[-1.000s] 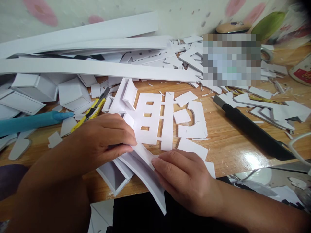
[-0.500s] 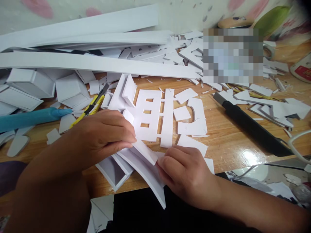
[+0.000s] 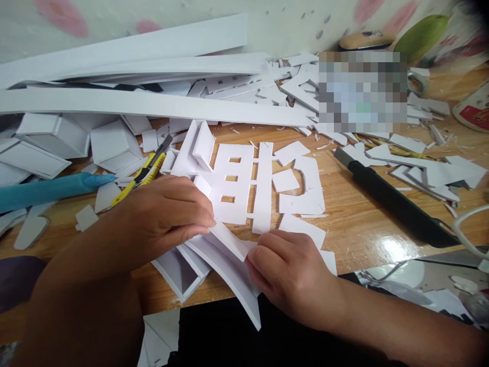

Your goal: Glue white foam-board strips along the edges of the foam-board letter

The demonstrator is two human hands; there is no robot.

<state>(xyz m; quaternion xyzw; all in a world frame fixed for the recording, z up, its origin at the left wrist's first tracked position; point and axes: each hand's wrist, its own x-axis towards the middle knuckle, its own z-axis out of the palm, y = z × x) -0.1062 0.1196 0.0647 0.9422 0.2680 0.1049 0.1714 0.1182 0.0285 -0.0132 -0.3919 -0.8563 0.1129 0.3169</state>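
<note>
Wooden desk [image 3: 355, 224]; lower centre, left hand [image 3: 171, 211] pinches a white strip [image 3: 229, 238]; right hand [image 3: 294, 272], now curled tighter, seemingly steadies the strip's bared end.

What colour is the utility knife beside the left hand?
The utility knife is yellow and black, best seen in the head view.

One head-worn camera faces forward and down, close above left hand [image 3: 178, 210], right hand [image 3: 294, 272] and table [image 3: 353, 224]

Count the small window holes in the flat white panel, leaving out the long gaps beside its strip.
3, in one column on the panel: the farthest hole, the middle hole and the nearest hole. More could be hidden behind the left hand.
</note>
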